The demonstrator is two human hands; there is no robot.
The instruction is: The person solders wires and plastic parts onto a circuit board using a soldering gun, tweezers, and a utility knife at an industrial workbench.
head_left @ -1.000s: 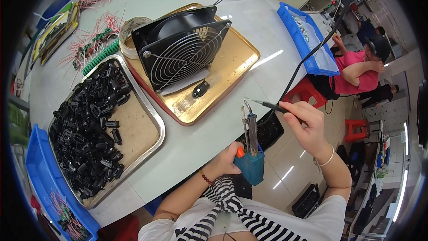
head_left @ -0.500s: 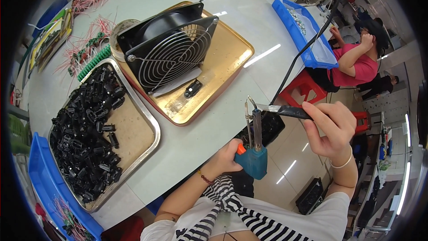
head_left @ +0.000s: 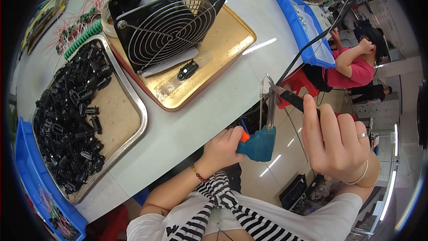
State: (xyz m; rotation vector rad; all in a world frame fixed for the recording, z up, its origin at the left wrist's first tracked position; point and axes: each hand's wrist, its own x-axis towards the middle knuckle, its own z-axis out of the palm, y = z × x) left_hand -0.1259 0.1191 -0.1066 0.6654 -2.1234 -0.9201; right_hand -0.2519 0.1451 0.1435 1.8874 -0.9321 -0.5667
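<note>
My left hand (head_left: 220, 148) is closed around the handle of a teal soldering gun (head_left: 262, 145) with an orange trigger, which stands upright past the table edge with its metal tip pointing up. My right hand (head_left: 336, 145) grips the black handle of a small knife (head_left: 293, 99). The knife's blade lies at the soldering gun's tip and seems to touch it. Some of the right fingers are curled out of sight. Left of the hands, a single small black plastic housing (head_left: 188, 70) rests in a gold tray (head_left: 214, 73) in front of a black fan (head_left: 171, 38).
A metal tray (head_left: 139, 127) heaped with black plastic housings (head_left: 71, 120) stands at the left, beside a blue bin (head_left: 29, 160) with wired boards. Red-and-white wires lie farther back. A blue tray (head_left: 287, 6) sits at the far right, near a seated person in pink (head_left: 356, 64). A black cable (head_left: 307, 47) crosses there.
Both hands have moved slightly right, and the soldering gun has risen a little. My right hand has turned, so the knife slants more steeply against the tip. The whole view has shifted slightly.
</note>
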